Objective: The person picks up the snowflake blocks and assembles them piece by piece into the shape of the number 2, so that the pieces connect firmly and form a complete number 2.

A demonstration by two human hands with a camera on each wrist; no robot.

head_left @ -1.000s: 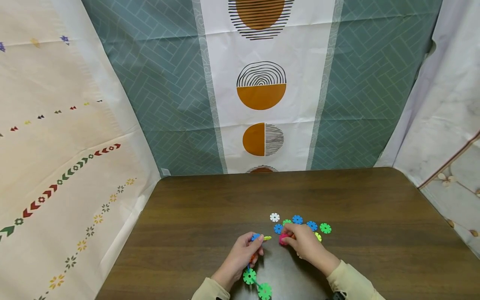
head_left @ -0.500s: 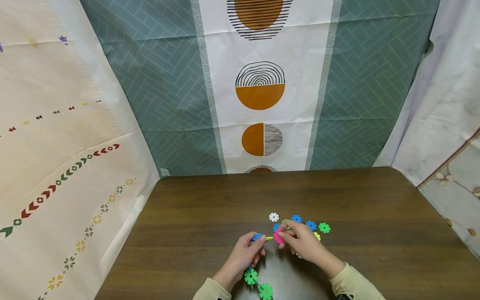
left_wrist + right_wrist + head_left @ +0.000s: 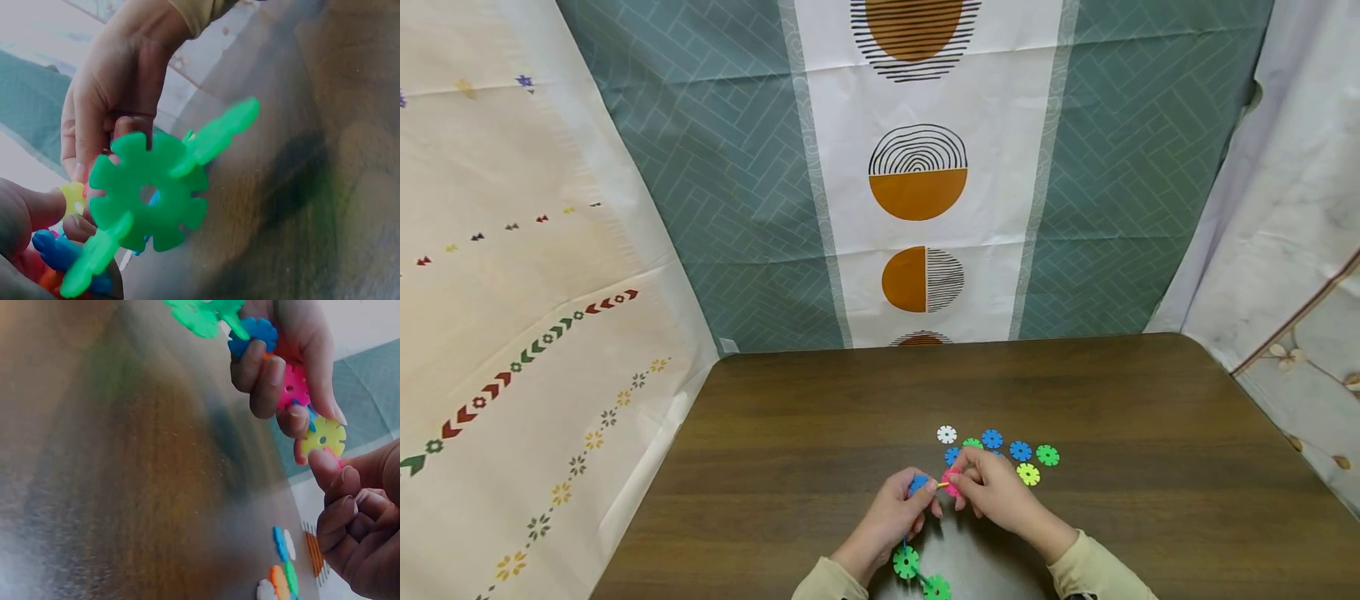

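Observation:
My left hand (image 3: pixel 891 508) grips a chain of notched plastic discs. In the right wrist view, a blue disc (image 3: pixel 257 336), a pink disc (image 3: pixel 299 386) and a yellow disc (image 3: pixel 331 431) run along its fingers. From below that hand hang green discs (image 3: pixel 906 562), slotted together at angles; one green disc (image 3: pixel 165 215) fills much of the left wrist view. With thumb and fingertips, my right hand (image 3: pixel 1000 493) pinches another pink disc (image 3: pixel 952 482) at the yellow disc's edge. Fingers mostly cover this pink disc, so how far the slots engage cannot be told.
Loose notched discs lie on the brown table (image 3: pixel 805 417) beyond my right hand: a white disc (image 3: pixel 947 434), a blue disc (image 3: pixel 1020 451), a green disc (image 3: pixel 1047 455), a yellow disc (image 3: pixel 1028 475) and several others. Patterned cloth (image 3: pixel 760 250) hangs behind the table.
My right hand has carried the pink disc leftward from beside the loose discs to the yellow disc at the chain's end. My left hand has shifted slightly right and down with the chain.

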